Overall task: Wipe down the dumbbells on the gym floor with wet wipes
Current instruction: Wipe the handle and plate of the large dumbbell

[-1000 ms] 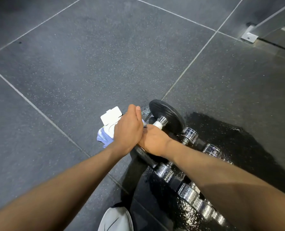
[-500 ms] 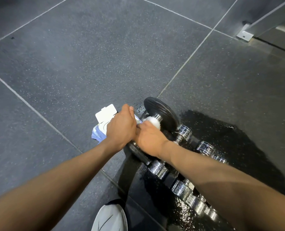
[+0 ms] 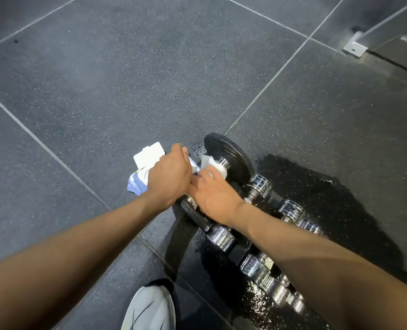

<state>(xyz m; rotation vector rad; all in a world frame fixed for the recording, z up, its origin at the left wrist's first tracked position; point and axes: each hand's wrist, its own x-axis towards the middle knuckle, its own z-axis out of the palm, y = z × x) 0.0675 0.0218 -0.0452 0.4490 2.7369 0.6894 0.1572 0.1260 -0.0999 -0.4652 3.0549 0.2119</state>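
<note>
A black-plated dumbbell (image 3: 231,158) lies on the dark gym floor, its far plate standing on edge. My right hand (image 3: 215,194) presses a white wet wipe (image 3: 215,166) around the chrome handle beside that plate. My left hand (image 3: 171,175) is closed over the near end of the same dumbbell, hiding most of the handle. Behind my left hand lies the wet wipes pack (image 3: 142,172), its white lid flipped up. Several chrome dumbbells (image 3: 257,265) lie in a row to the right, partly hidden under my right forearm.
A wet, shiny patch (image 3: 316,198) darkens the floor around the chrome dumbbells. My white shoe (image 3: 150,308) shows at the bottom edge. A metal frame foot with a bracket (image 3: 354,47) stands at the top right. Grey rubber tiles stretch to the left and beyond.
My right hand has slid the wipe along the handle toward the far plate, so more white wipe shows. My left hand keeps its hold on the near end.
</note>
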